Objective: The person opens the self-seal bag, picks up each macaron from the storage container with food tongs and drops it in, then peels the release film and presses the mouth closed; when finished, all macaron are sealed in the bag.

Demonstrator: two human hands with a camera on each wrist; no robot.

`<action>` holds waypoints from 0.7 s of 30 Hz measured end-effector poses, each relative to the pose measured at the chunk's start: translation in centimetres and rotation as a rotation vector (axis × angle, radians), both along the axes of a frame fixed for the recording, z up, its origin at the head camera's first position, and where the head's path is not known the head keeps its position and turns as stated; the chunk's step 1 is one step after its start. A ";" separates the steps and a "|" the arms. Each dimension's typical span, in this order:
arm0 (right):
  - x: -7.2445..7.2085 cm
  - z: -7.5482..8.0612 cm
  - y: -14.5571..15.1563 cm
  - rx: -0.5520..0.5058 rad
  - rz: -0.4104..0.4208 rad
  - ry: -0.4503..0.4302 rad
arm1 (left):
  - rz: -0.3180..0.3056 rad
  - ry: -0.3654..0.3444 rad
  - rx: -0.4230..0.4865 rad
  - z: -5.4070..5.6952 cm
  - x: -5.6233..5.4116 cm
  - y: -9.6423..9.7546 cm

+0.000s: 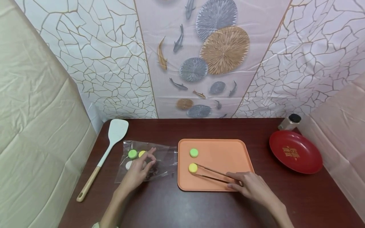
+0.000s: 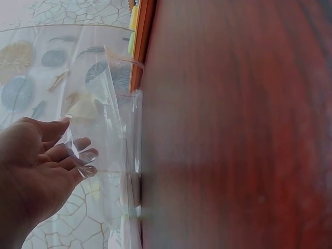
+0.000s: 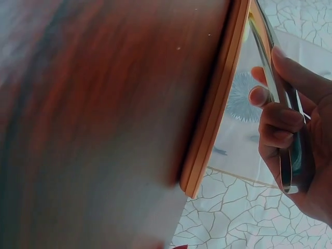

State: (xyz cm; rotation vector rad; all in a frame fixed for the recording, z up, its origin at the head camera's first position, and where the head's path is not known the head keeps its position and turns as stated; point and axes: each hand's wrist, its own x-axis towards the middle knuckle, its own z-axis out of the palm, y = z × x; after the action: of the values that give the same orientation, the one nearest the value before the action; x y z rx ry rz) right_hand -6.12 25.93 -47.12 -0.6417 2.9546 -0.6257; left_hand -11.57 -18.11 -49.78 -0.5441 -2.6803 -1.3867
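My left hand (image 1: 136,172) is over a clear plastic bag (image 1: 165,156), its thumb and forefinger pinching the film (image 2: 70,132) in the left wrist view. Inside the bag are a green macaron (image 1: 132,154), a yellow one partly behind the fingers, and a white one (image 1: 128,165). My right hand (image 1: 252,184) grips metal tongs (image 1: 212,169), which also show in the right wrist view (image 3: 275,78). The tong tips stand on either side of a yellow macaron (image 1: 193,167) on the orange tray (image 1: 225,152). Behind it on the tray sits a green macaron (image 1: 194,153).
A white spatula (image 1: 117,131) with a wooden handle lies left of the bag. To the right of the tray is a red plate (image 1: 302,155) with gold markings, and behind that a small black-lidded jar (image 1: 289,122). Patterned cloth hangs along the table's back edge.
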 end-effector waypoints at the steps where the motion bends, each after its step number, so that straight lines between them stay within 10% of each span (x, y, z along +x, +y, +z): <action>1: 0.0 0.0 0.0 0.002 -0.001 0.005 | 0.000 -0.004 -0.001 0.0 0.0 0.0; 21: -2.8 1.2 -7.0 -0.066 0.075 0.076 | 0.003 -0.067 0.002 0.4 0.1 0.2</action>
State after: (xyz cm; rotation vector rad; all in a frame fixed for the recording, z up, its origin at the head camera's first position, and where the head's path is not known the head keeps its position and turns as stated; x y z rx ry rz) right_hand -8.96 18.93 -45.92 -0.7947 2.9738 -0.7098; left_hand -11.51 -17.94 -49.38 -0.5027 -2.7297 -1.4321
